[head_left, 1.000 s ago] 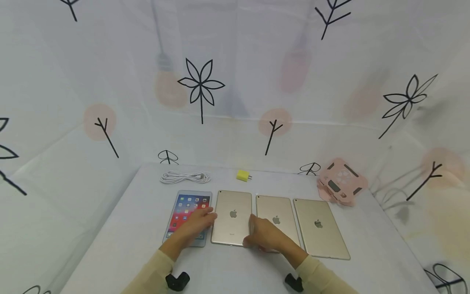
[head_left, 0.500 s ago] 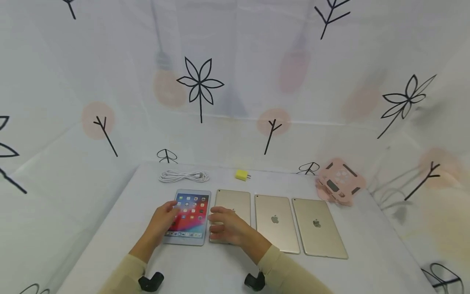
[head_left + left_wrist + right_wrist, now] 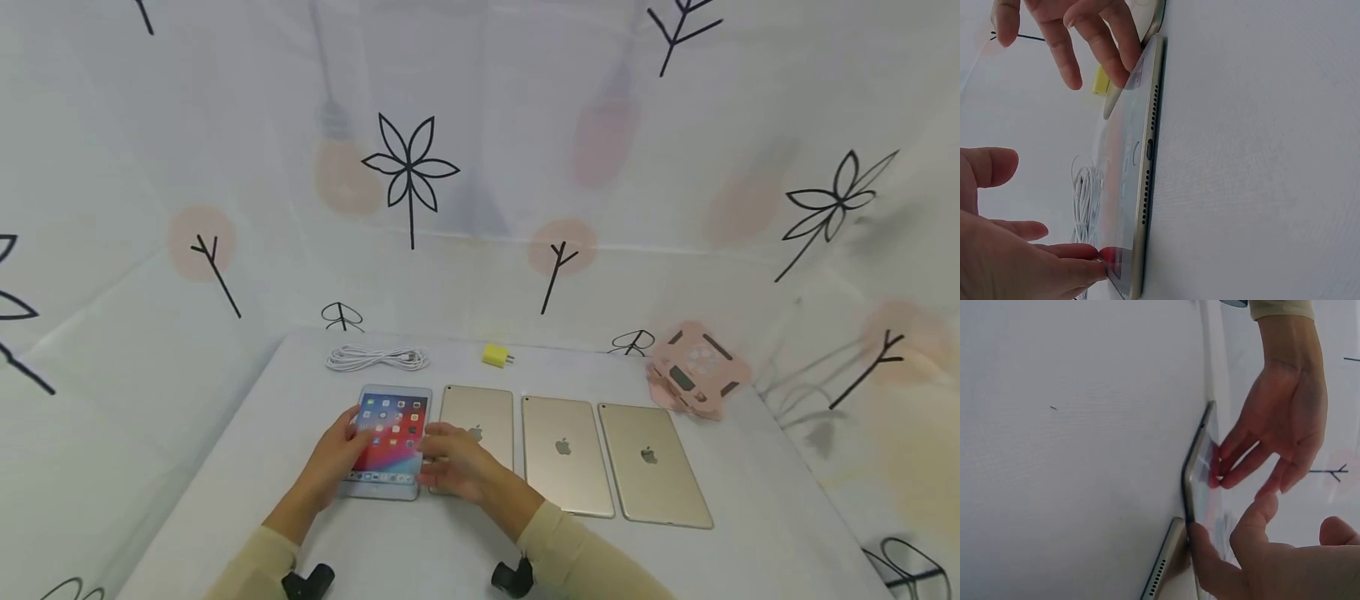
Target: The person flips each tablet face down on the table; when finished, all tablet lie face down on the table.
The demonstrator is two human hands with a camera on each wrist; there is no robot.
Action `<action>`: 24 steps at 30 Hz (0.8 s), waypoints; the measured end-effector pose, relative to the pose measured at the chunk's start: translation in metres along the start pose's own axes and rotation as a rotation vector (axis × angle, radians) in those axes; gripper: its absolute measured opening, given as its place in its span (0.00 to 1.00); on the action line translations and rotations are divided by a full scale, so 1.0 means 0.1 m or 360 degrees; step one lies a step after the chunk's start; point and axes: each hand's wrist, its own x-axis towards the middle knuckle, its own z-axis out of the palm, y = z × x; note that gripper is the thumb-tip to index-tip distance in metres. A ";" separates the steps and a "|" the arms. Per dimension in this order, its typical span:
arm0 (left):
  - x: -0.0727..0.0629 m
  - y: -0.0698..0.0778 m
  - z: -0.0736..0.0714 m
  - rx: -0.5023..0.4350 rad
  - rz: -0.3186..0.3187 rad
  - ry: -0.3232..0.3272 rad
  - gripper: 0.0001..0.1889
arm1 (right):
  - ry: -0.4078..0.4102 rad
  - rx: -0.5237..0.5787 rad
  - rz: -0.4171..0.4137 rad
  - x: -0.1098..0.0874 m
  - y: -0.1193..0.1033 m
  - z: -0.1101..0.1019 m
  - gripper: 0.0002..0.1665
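Observation:
A white-framed tablet [image 3: 393,429] lies face up with its lit home screen showing app icons. In the head view my left hand [image 3: 327,458] is at its left edge, thumb over the screen's side. The left wrist view has that hand's fingertips [image 3: 1094,265] touching the tablet's edge, the other fingers spread. My right hand [image 3: 465,468] is at the opposite long edge, fingers loosely bent; in the right wrist view one finger [image 3: 1207,556] rests along that edge. Beneath the right hand, a gold tablet [image 3: 480,408] lies back up, its lower part hidden.
Two more gold tablets, the middle one [image 3: 564,454] and the rightmost one [image 3: 654,467], lie back up to the right. Behind are a coiled white cable [image 3: 375,359], a yellow charger plug [image 3: 496,356] and a pink stand-like object [image 3: 697,371].
The left hand has moved left off the screen to the tablet's left edge. My right hand has moved left from the gold tablet's right edge to the lit tablet's right edge.

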 end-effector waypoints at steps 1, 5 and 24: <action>-0.01 -0.01 0.00 0.0003 0.0004 -0.0002 0.39 | 0.0003 0.0005 -0.0008 0.00 0.01 0.00 0.40; -0.01 -0.04 0.01 -0.0009 0.0016 -0.0022 0.40 | 0.0022 0.0069 -0.0054 0.00 0.05 0.00 0.39; 0.02 0.08 -0.01 -0.0149 0.0229 -0.0181 0.41 | -0.0550 -0.0272 -0.0303 0.33 0.10 0.23 0.40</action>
